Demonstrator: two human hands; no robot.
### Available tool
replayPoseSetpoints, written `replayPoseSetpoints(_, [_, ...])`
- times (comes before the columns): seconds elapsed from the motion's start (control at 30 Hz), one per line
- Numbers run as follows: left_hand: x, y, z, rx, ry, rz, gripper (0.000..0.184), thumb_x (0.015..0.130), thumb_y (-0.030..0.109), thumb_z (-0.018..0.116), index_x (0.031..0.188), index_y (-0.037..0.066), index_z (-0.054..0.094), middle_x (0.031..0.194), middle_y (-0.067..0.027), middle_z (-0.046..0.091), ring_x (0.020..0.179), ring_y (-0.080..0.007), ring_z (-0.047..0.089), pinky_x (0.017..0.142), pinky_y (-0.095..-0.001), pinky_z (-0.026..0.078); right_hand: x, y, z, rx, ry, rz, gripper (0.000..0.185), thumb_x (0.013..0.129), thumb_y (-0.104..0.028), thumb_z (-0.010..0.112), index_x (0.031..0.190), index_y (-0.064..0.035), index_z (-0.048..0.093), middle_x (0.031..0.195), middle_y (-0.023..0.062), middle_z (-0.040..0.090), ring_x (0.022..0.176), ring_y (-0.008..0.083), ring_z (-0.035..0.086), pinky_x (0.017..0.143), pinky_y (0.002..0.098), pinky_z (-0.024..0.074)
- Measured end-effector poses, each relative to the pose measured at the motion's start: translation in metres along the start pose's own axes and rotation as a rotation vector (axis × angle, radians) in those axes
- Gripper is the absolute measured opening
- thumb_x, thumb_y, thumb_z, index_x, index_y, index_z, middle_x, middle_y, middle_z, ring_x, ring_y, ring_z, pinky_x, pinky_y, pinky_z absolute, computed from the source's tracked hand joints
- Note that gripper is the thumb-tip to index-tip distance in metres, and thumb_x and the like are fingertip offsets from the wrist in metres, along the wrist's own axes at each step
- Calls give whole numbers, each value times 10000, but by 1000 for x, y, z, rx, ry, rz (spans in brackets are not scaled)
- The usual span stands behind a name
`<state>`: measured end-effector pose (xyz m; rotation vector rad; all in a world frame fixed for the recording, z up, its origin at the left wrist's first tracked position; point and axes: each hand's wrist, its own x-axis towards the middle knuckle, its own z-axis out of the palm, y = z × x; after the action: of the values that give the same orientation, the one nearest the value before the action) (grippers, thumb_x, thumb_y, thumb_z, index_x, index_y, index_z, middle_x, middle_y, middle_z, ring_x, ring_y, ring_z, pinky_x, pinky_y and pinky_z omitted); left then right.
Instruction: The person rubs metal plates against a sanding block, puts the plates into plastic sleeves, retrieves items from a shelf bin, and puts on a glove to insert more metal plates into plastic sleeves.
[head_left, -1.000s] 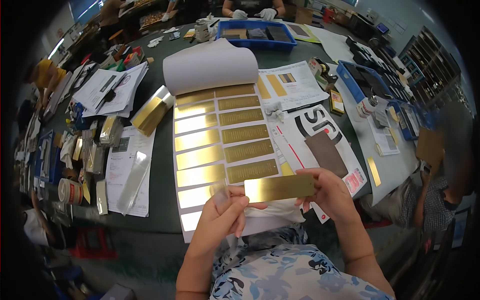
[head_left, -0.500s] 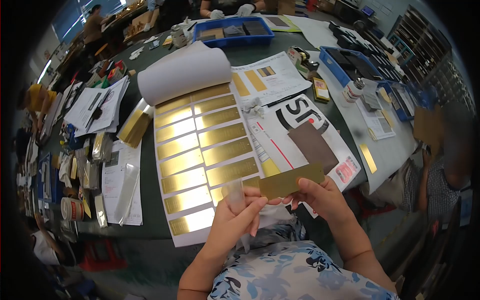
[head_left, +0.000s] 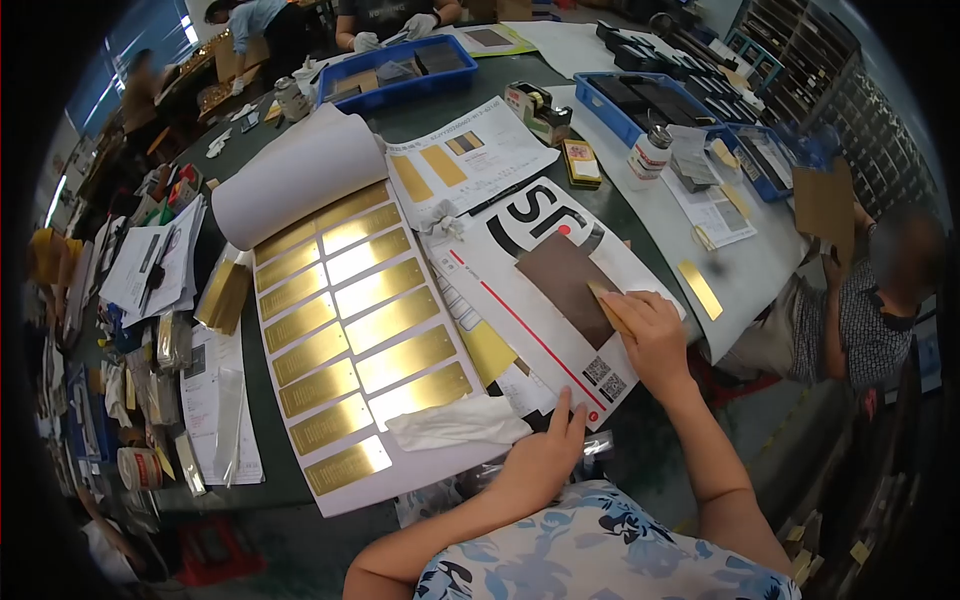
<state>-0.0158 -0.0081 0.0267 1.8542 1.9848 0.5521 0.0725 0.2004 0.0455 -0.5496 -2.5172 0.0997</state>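
Observation:
My right hand grips a gold metal plate, tilted nearly edge-on, over the lower right of a brown rectangle. Whether the plate touches it I cannot tell. The brown rectangle lies on a white printed sheet with large black letters and a red line. My left hand rests by the near edge of that sheet, fingers stretched out, with nothing visible in it. Left of it, a crumpled white cloth covers part of the sheet of gold labels, whose white backing is rolled at the far end.
Blue trays stand at the back and right. A tape dispenser, a yellow box and a white bottle sit beyond the printed sheet. Papers and wrapped plates crowd the left. Other people are around the table.
My right hand has carried the gold plate forward over the brown rectangle. My left hand has left the plate, and the white cloth now lies on the labels. The view has shifted.

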Motion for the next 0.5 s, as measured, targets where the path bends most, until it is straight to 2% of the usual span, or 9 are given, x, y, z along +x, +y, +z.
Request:
replayPoseSetpoints(0.07, [-1, -1, 9, 96, 16, 22, 491, 838, 129, 582, 1295, -7, 464, 1380, -290, 411, 531, -237, 636, 504, -340, 536, -4, 0, 3, -31, -4, -25, 408, 727, -42, 648, 1133, -75, 646, 1035, 58, 668, 968, 244, 603, 812, 381, 454])
replayPoseSetpoints(0.13, [0, -1, 11, 227, 136, 90, 471, 767, 65, 550, 1226, -39, 527, 1345, -332, 439, 430, -137, 584, 440, -253, 501, -5, -5, 6, 26, -23, -19, 419, 712, -38, 655, 1129, -82, 650, 1033, 50, 668, 969, 242, 605, 814, 378, 456])
replayPoseSetpoints(0.27, [2, 0, 10, 222, 149, 94, 456, 767, 58, 547, 1212, -42, 543, 1325, -333, 460, 429, -132, 578, 442, -249, 500, 2, -13, -3, 165, -115, -37, 441, 697, -36, 664, 1135, -87, 648, 1037, 47, 668, 971, 236, 607, 811, 372, 455])
replayPoseSetpoints(0.43, [0, -3, 14, 254, 171, 115, 444, 769, 59, 543, 1199, -54, 548, 1302, -341, 477, 426, -135, 580, 432, -247, 495, 21, -1, 9, -34, -14, -89, 434, 694, -30, 655, 1125, -75, 642, 1017, 49, 665, 948, 227, 599, 793, 358, 455])
replayPoseSetpoints(0.5, [1, -3, 18, 253, 165, 98, 474, 771, 57, 542, 1232, -50, 520, 1312, -337, 465, 437, -145, 586, 435, -262, 500, 17, -2, 11, -44, -56, -116, 428, 696, -36, 654, 1123, -71, 642, 1020, 47, 664, 946, 223, 597, 794, 357, 454])
